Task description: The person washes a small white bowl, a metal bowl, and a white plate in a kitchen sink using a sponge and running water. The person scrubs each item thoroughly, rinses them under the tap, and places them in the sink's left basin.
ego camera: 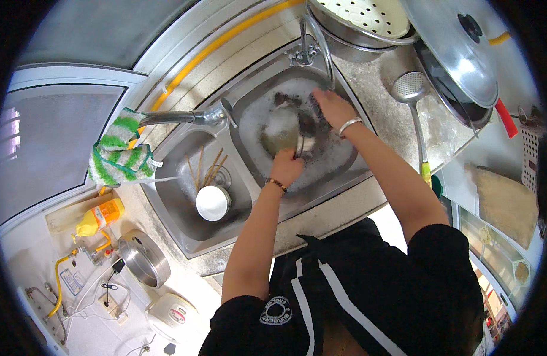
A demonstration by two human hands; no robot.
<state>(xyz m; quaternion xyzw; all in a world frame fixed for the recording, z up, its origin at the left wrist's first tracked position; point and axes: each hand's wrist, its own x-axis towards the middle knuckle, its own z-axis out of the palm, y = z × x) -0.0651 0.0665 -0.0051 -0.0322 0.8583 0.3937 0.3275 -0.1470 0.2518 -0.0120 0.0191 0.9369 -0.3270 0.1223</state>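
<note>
Over the larger basin of a steel double sink (315,196), my left hand (287,167) grips the rim of a round metal pan or bowl (282,133) that stands tilted in foamy water. My right hand (335,109), with a silver bangle at the wrist, is at the basin's far right beside a dark, blurred thing (315,104) at the fingers; whether it is held cannot be told. Thin curved metal shows near the left fingers. In the smaller basin lie a white bowl (212,203) and several chopsticks (215,167).
A curved faucet (331,58) reaches over the large basin. A striped cloth (122,153) hangs on a metal pipe at left. To the right are a skimmer (411,89), a lidded wok (460,53) and stacked pots (362,40). A yellow bottle (99,217) and a steel pot (144,259) stand lower left.
</note>
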